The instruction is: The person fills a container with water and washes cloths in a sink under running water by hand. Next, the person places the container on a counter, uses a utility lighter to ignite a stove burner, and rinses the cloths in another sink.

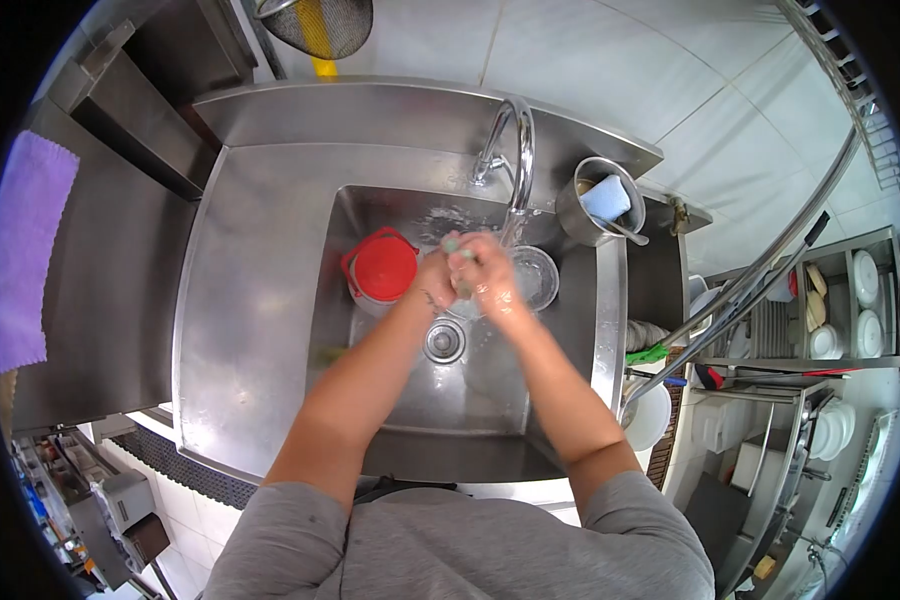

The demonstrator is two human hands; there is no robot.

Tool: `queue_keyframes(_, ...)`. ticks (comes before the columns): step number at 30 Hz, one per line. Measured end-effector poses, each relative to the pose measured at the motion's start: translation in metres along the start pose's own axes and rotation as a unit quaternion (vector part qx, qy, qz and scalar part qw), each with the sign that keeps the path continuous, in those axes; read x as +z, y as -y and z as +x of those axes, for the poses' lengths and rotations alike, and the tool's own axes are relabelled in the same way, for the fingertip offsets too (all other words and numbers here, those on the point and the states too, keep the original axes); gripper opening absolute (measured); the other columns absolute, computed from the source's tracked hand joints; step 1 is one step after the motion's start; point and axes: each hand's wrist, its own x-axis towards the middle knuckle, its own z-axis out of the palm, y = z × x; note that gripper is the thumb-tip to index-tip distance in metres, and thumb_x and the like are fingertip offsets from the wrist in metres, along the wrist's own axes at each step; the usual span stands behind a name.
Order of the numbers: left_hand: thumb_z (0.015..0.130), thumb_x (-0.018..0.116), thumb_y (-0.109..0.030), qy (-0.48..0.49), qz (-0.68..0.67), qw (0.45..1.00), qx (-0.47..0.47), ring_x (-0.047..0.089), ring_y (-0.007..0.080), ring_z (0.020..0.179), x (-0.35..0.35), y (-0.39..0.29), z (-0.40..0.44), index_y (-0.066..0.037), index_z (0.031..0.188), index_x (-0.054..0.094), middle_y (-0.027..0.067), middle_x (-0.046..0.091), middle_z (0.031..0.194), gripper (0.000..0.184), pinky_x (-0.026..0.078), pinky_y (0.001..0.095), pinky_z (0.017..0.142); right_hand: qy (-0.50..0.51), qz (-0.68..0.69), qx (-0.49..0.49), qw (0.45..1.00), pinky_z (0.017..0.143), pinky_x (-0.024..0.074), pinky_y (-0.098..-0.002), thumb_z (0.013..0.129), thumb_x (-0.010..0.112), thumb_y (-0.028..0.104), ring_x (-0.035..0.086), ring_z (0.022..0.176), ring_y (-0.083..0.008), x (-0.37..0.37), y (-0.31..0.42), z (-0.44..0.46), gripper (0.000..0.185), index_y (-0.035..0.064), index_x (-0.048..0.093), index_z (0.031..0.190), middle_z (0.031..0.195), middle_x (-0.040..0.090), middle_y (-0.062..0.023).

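Observation:
My left hand [437, 280] and my right hand [490, 268] are pressed together over the sink [550, 400], wet and slightly blurred. The right fingers curl over the left hand, and both look closed. Pale green spots show among the fingers; what they are, or whether something is held, I cannot make out. Just behind the hands, a curved chrome tap [523, 150] points down, with water near its mouth. To the left stands a red-lidded container [386, 268] with a red handle. A round clear or metal bowl [538, 278] sits close to the right hand, partly covered.
The drain [444, 341] lies below my wrists. On the right ledge, a metal pot [578, 215] holds a blue-and-white sponge [606, 199] and a utensil. Purple cloth [32, 250] hangs at far left. Metal pipes [760, 270] cross the right side before shelves of dishes [865, 300].

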Motion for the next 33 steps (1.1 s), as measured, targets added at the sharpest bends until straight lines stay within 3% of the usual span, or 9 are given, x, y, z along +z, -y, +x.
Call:
queue_keyframes(2, 0.092, 0.042, -0.034, 0.096, 0.031, 0.992, 0.074, 0.058, 0.0183, 0.076, 0.006, 0.020, 0.005, -0.011, 0.097, 0.056, 0.0031, 0.058, 0.083, 0.027, 0.048, 0.0283, 0.066, -0.037, -0.188, 0.008, 0.981, 0.062, 0.0447, -0.0329, 0.077, 0.064, 0.018, 0.054, 0.059, -0.0244, 0.010, 0.005, -0.002, 0.019, 0.0003, 0.057, 0.075, 0.065, 0.057, -0.0109)
queue_keyframes(3, 0.091, 0.041, -0.027, -0.044, -0.001, 0.999, -0.026, 0.058, 0.0175, 0.076, 0.018, 0.012, 0.007, -0.010, 0.101, 0.052, 0.0044, 0.057, 0.082, 0.022, 0.048, 0.0289, 0.067, -0.055, -0.279, 0.012, 0.959, 0.061, 0.0446, -0.0338, 0.078, 0.062, 0.018, 0.053, 0.058, -0.0268, 0.012, 0.007, -0.003, 0.019, 0.0003, 0.056, 0.073, 0.064, 0.055, -0.0125)
queue_keyframes(6, 0.090, 0.043, -0.024, -0.098, 0.142, 0.985, 0.019, 0.059, 0.0175, 0.077, 0.042, 0.009, -0.004, -0.008, 0.103, 0.053, 0.0063, 0.059, 0.085, 0.023, 0.049, 0.0302, 0.069, -0.058, -0.079, 0.196, 0.976, 0.063, 0.0441, -0.0359, 0.079, 0.061, 0.021, 0.054, 0.066, -0.0316, -0.004, 0.004, 0.007, 0.023, 0.0004, 0.053, 0.071, 0.069, 0.055, -0.0171)
queue_keyframes(10, 0.091, 0.045, -0.017, -0.144, 0.271, 0.951, -0.023, 0.057, 0.0140, 0.074, 0.014, -0.009, -0.005, -0.006, 0.101, 0.056, 0.0046, 0.060, 0.087, 0.019, 0.046, 0.0276, 0.059, -0.002, -0.383, -0.058, 0.922, 0.062, 0.0440, -0.0399, 0.081, 0.060, 0.021, 0.054, 0.070, -0.0340, -0.018, 0.012, 0.020, 0.026, 0.0027, 0.052, 0.065, 0.066, 0.054, -0.0157)
queue_keyframes(16, 0.092, 0.046, -0.020, -0.297, 0.239, 0.920, 0.091, 0.060, 0.0156, 0.079, -0.048, -0.029, -0.006, -0.006, 0.096, 0.061, 0.0053, 0.062, 0.084, 0.021, 0.048, 0.0282, 0.063, 0.048, -0.344, -0.031, 0.937, 0.061, 0.0430, -0.0402, 0.077, 0.063, 0.027, 0.052, 0.069, -0.0326, -0.051, 0.035, 0.045, 0.031, 0.0025, 0.051, 0.063, 0.068, 0.053, -0.0137)
queue_keyframes(21, 0.085, 0.051, -0.013, -0.143, 0.538, 0.831, 0.018, 0.061, 0.0175, 0.073, 0.034, -0.035, -0.009, -0.001, 0.097, 0.059, 0.0113, 0.062, 0.080, 0.018, 0.047, 0.0308, 0.065, 0.142, -0.350, -0.112, 0.919, 0.064, 0.0424, -0.0404, 0.077, 0.064, 0.028, 0.053, 0.071, -0.0332, -0.046, 0.018, 0.040, 0.030, 0.0008, 0.054, 0.068, 0.071, 0.055, -0.0147)
queue_keyframes(25, 0.080, 0.054, -0.011, -0.055, 0.716, 0.662, 0.214, 0.061, 0.0214, 0.078, 0.037, -0.037, 0.004, -0.002, 0.106, 0.057, 0.0149, 0.061, 0.079, 0.028, 0.046, 0.0337, 0.071, 0.274, -0.147, 0.144, 0.939, 0.068, 0.0427, -0.0353, 0.080, 0.062, 0.022, 0.054, 0.072, -0.0293, -0.058, 0.033, 0.042, 0.022, 0.0010, 0.057, 0.077, 0.073, 0.057, -0.0131)
queue_keyframes(31, 0.078, 0.055, -0.010, 0.057, 0.644, 0.758, -0.086, 0.059, 0.0302, 0.085, 0.081, -0.060, -0.001, -0.003, 0.104, 0.057, 0.0204, 0.061, 0.095, 0.027, 0.045, 0.0352, 0.076, 0.179, -0.138, 0.112, 0.968, 0.072, 0.0437, -0.0338, 0.079, 0.061, 0.014, 0.056, 0.079, -0.0266, -0.063, 0.032, 0.041, 0.013, 0.0015, 0.059, 0.080, 0.089, 0.057, -0.0122)
queue_keyframes(33, 0.076, 0.056, -0.008, 0.082, 0.604, 0.792, -0.030, 0.058, 0.0222, 0.078, 0.083, -0.051, 0.005, -0.002, 0.103, 0.056, 0.0147, 0.062, 0.087, 0.028, 0.047, 0.0332, 0.069, 0.114, -0.262, 0.032, 0.958, 0.072, 0.0442, -0.0317, 0.079, 0.062, 0.012, 0.056, 0.083, -0.0248, -0.068, 0.017, 0.038, 0.011, 0.0017, 0.060, 0.082, 0.097, 0.057, -0.0120)
